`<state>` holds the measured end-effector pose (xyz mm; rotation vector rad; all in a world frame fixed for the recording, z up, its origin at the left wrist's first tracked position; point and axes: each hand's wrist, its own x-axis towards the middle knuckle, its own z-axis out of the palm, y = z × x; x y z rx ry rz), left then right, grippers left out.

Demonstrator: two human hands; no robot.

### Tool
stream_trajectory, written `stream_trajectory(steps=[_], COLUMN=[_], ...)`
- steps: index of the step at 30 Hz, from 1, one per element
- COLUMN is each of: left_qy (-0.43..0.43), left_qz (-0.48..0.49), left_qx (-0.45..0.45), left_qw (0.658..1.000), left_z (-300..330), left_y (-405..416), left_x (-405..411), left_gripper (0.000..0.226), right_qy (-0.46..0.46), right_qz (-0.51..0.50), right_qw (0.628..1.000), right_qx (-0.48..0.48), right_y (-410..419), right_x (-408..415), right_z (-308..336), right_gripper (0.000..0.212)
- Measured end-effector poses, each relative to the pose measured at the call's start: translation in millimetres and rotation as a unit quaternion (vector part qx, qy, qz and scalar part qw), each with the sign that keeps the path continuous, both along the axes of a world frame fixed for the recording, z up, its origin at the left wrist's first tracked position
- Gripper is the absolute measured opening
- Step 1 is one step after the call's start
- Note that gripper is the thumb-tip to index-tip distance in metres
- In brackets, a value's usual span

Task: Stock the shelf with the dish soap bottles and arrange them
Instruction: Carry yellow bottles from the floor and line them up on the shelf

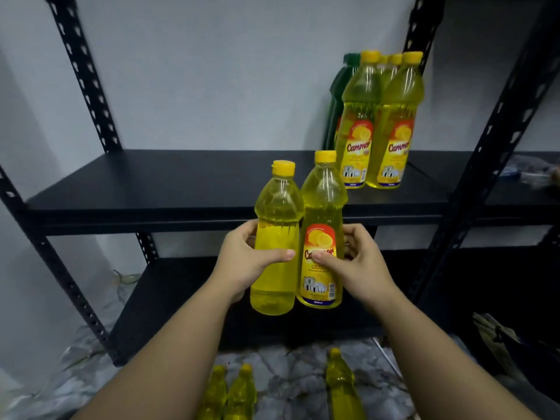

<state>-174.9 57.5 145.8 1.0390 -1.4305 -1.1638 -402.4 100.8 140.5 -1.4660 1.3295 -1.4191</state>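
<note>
Nearest, on the marbled floor (288,386), three yellow dish soap bottles wait unstocked: two side by side (230,392) at the lower edge of the view and a third (341,383) a little to their right, all blurred, their labels unreadable.

Above them, in front of the rack, each hand carries one more bottle, upright and touching at the shoulders. The left hand (242,262) is wrapped round a bottle (277,237) whose plain back faces the camera, so no writing shows. The right hand (357,262) grasps the other bottle (322,234), thumb across a red-and-yellow label with a lemon picture; the brand is partly covered by the thumb, and the small print below it is too fine to read. Both are held just short of the front edge of the middle shelf (181,180), not yet set down.

Farther back, at the right end of that shelf, stands a tight cluster of stocked yellow bottles (375,116). The two front ones read "Cammer" in yellow script over a drawing of dishes. Behind them, dark green bottles (341,86) stand against the wall.

By my judgement the job is partly done: one group placed, two bottles in hand, at least three on the floor, and most of the shelf's left side bare.
</note>
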Motion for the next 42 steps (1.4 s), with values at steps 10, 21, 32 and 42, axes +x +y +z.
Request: stream_trajectory(steps=[10,21,32,42], left_qy=[0.017,-0.012,-0.025,-0.084], left_qz=[0.021,0.048,0.103,0.204], left_qx=[-0.101,-0.107,-0.116,-0.162], left_qw=[0.994,0.993,0.988,0.962], left_z=[119,137,108,97], left_y=[-55,-105,-117,-121], left_x=[-9,-2,1,-17], left_gripper=[0.077,0.077,0.071,0.092], right_qy=[0.038,0.038,0.001,0.075], right_qz=[-0.011,-0.002,-0.009,-0.003], right_qw=[0.993,0.988,0.988,0.992], right_qx=[-0.113,-0.147,-0.155,-0.097], right_y=[-61,-117,-133,-137], right_x=[-11,5,20,23], right_z=[111,121,89,66], right_gripper=[0.073,0.063,0.065,0.105])
